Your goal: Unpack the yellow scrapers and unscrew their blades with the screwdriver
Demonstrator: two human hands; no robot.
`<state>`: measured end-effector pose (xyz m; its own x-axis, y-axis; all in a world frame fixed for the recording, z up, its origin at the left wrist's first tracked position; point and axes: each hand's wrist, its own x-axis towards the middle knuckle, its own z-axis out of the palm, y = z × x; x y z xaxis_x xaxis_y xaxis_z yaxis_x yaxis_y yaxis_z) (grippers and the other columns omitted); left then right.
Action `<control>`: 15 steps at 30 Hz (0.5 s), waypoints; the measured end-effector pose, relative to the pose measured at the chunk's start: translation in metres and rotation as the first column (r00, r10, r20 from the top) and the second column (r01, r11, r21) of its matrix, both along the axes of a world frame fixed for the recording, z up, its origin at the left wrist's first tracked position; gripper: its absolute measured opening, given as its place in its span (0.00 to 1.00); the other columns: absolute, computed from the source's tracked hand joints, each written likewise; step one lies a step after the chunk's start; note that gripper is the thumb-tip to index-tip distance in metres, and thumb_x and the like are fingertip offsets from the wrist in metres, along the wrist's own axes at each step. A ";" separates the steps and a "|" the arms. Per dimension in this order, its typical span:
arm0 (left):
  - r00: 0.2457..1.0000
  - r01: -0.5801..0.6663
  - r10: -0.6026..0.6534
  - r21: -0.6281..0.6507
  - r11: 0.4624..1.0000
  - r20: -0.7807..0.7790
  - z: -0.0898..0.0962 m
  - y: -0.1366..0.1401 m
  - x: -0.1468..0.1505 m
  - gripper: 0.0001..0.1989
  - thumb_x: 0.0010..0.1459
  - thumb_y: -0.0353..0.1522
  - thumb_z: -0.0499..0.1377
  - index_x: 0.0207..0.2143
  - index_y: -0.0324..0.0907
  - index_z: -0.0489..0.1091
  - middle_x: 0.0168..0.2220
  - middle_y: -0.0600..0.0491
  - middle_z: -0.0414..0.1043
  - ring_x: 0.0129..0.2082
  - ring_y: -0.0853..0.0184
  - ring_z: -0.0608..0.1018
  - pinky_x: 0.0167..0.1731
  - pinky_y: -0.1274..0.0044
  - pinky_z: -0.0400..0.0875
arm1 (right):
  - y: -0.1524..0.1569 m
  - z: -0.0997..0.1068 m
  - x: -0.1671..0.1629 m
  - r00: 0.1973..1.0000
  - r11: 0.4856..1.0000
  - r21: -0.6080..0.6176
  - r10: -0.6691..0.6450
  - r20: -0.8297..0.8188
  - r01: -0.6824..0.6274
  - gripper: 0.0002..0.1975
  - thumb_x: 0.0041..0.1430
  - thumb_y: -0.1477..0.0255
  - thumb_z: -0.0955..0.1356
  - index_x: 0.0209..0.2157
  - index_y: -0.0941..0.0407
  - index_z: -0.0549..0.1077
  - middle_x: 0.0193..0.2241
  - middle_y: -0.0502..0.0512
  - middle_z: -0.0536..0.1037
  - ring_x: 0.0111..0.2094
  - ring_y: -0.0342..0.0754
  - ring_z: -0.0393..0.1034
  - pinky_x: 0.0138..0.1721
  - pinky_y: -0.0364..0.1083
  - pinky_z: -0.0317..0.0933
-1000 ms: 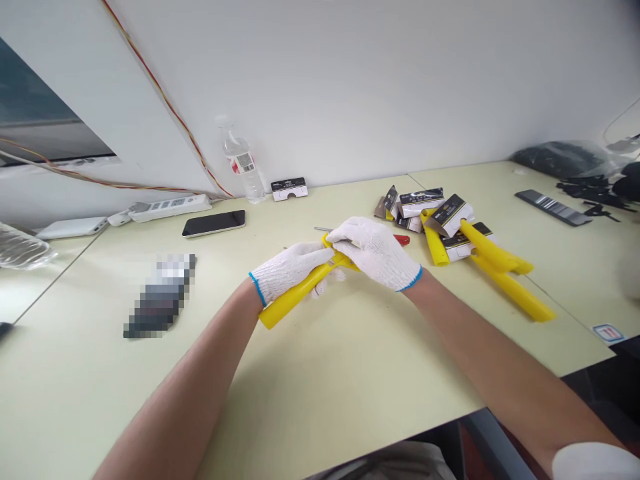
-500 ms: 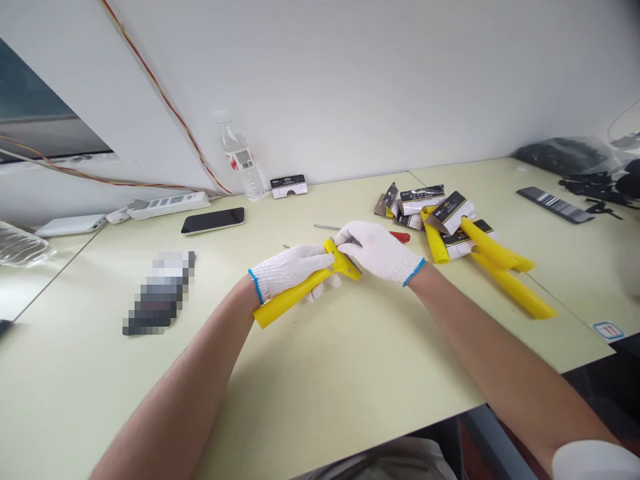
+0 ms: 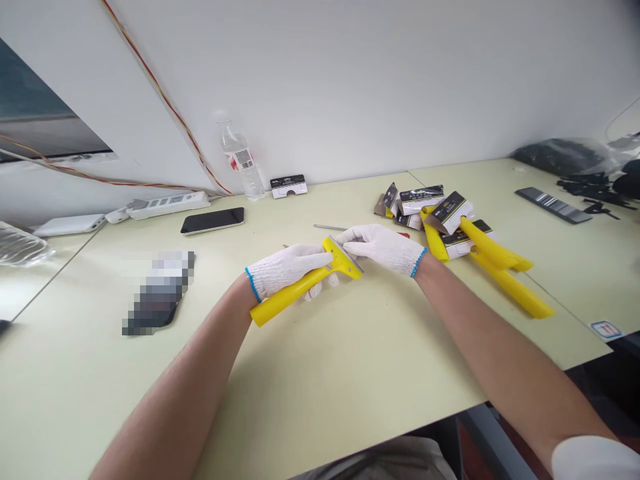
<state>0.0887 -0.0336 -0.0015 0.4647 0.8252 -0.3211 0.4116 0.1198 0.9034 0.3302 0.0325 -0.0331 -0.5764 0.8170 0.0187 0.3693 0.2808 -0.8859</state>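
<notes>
A yellow scraper [image 3: 287,298] is held above the table by my left hand [image 3: 293,268], in a white knit glove with a blue cuff. Its fingers wrap round the neck, thumb on top, and the handle slants toward me. A thin metal blade edge shows along the scraper's wide head. My right hand [image 3: 383,248], gloved alike, has its fingertips closed at the far side of that edge; the exact contact is partly hidden. Behind the right hand lies a screwdriver [image 3: 327,227], its red handle mostly covered.
More yellow scrapers [image 3: 515,283] with black-and-white card sleeves [image 3: 423,199] lie piled to the right. At the back are a water bottle [image 3: 243,163], a card sleeve [image 3: 289,187], a phone [image 3: 213,221] and a power strip [image 3: 170,204]. A dark flat strip [image 3: 553,205] lies far right.
My right hand has shifted slightly right and lowered its fingers along the scraper's head, showing more of the blade edge. The left hand keeps its hold, with the scraper slightly turned.
</notes>
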 end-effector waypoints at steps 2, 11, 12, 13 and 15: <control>1.000 0.010 -0.010 -0.004 1.000 0.008 0.000 0.001 -0.001 0.19 0.66 0.47 0.60 0.42 0.39 0.76 0.29 0.49 0.79 0.28 0.65 0.79 0.26 0.76 0.72 | 0.000 -0.002 0.001 1.000 1.000 -0.001 0.004 0.014 -0.004 0.18 0.73 0.63 0.70 0.58 0.58 0.75 0.55 0.59 0.78 0.51 0.56 0.76 0.52 0.57 0.74; 1.000 -0.005 0.006 0.017 1.000 -0.009 -0.006 0.006 -0.006 0.21 0.63 0.51 0.60 0.38 0.42 0.75 0.24 0.50 0.76 0.24 0.65 0.78 0.22 0.76 0.70 | 0.013 -0.018 -0.003 0.998 0.995 0.086 -0.046 -0.049 0.050 0.25 0.67 0.52 0.65 0.30 0.56 0.82 0.35 0.54 0.87 0.43 0.53 0.83 0.37 0.41 0.71; 1.000 -0.013 0.014 0.028 1.000 -0.017 -0.007 0.007 -0.005 0.20 0.63 0.51 0.60 0.37 0.42 0.75 0.24 0.50 0.75 0.24 0.65 0.78 0.22 0.76 0.70 | 0.016 -0.019 -0.003 0.996 0.989 0.128 -0.060 -0.071 0.069 0.25 0.68 0.53 0.63 0.31 0.55 0.83 0.35 0.53 0.87 0.42 0.52 0.83 0.34 0.40 0.71; 0.999 -0.028 0.029 0.044 0.999 -0.028 -0.008 0.007 -0.004 0.20 0.63 0.50 0.61 0.37 0.42 0.75 0.23 0.50 0.75 0.24 0.65 0.78 0.22 0.76 0.71 | 0.017 -0.020 -0.002 0.992 0.979 0.182 -0.076 -0.097 0.093 0.24 0.68 0.54 0.62 0.33 0.54 0.84 0.35 0.54 0.87 0.41 0.51 0.84 0.33 0.40 0.71; 0.995 -0.075 0.080 0.086 0.994 -0.055 -0.008 0.008 0.000 0.18 0.63 0.48 0.62 0.37 0.42 0.76 0.24 0.50 0.76 0.25 0.64 0.79 0.23 0.76 0.72 | 0.020 -0.022 -0.002 0.985 0.945 0.299 -0.095 -0.147 0.136 0.24 0.68 0.57 0.62 0.37 0.54 0.86 0.36 0.57 0.87 0.41 0.52 0.84 0.30 0.39 0.72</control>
<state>0.0885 -0.0259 -0.0092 0.3810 0.8830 -0.2742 0.4560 0.0786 0.8865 0.3279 0.0520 -0.0552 -0.4547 0.8205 0.3464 0.3041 0.5085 -0.8056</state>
